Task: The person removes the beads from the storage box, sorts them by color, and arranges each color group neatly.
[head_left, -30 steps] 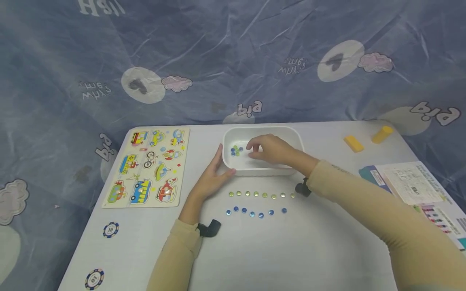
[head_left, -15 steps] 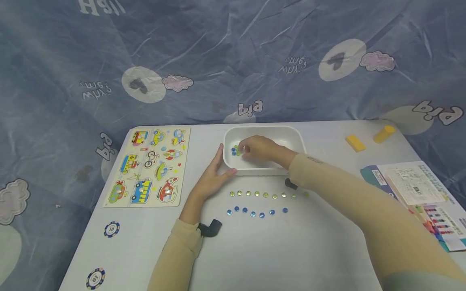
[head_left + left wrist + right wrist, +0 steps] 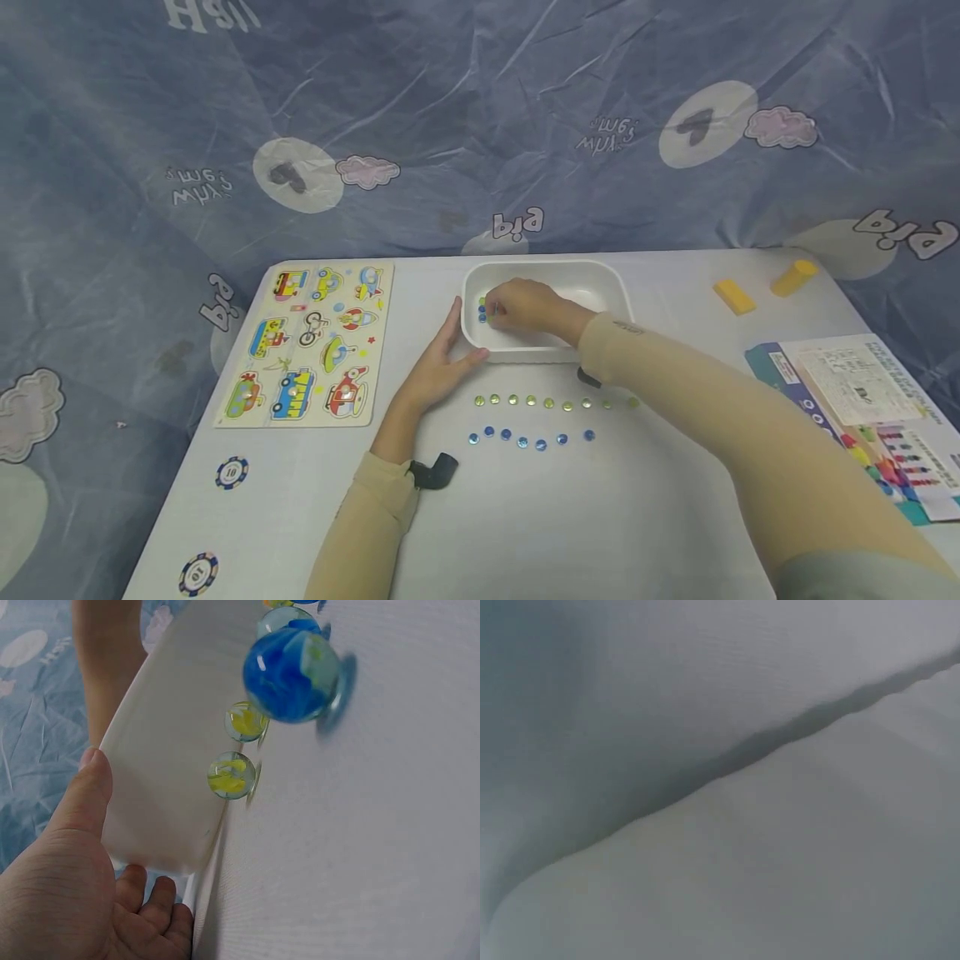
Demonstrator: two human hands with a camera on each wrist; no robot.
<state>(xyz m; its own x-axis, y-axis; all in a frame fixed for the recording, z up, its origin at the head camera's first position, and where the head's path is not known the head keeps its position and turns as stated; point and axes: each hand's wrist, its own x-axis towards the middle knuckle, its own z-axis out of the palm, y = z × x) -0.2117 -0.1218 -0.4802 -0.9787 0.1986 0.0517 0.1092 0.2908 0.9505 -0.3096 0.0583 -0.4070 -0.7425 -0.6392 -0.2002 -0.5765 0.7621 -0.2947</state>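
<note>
A white tray (image 3: 525, 357) stands at the table's back. My left hand (image 3: 435, 375) holds its left front corner, thumb along the front wall, other fingers round the end; the left wrist view shows this hand (image 3: 67, 877) against the tray wall (image 3: 165, 750). Inside the tray, my right hand (image 3: 528, 306) reaches down with bent fingers to a cluster of blue and yellow-green marbles (image 3: 482, 314). Its fingertips are hidden, so I cannot tell whether they grip one. Before the tray lie a row of yellow marbles (image 3: 549, 403) and a row of blue marbles (image 3: 522, 442).
A wooden vehicle puzzle board (image 3: 303, 346) lies at the left, with two poker chips nearer me. Toward the right are a yellow block (image 3: 733, 297), a yellow cylinder (image 3: 793, 277) and printed booklets (image 3: 855, 379). A patterned blue curtain (image 3: 480, 125) hangs behind the table.
My right hand has moved left inside the tray, down to the marbles, and its fingers have drawn closer together. The forearm uncovers another yellow marble at the row's right end. My left hand stays put.
</note>
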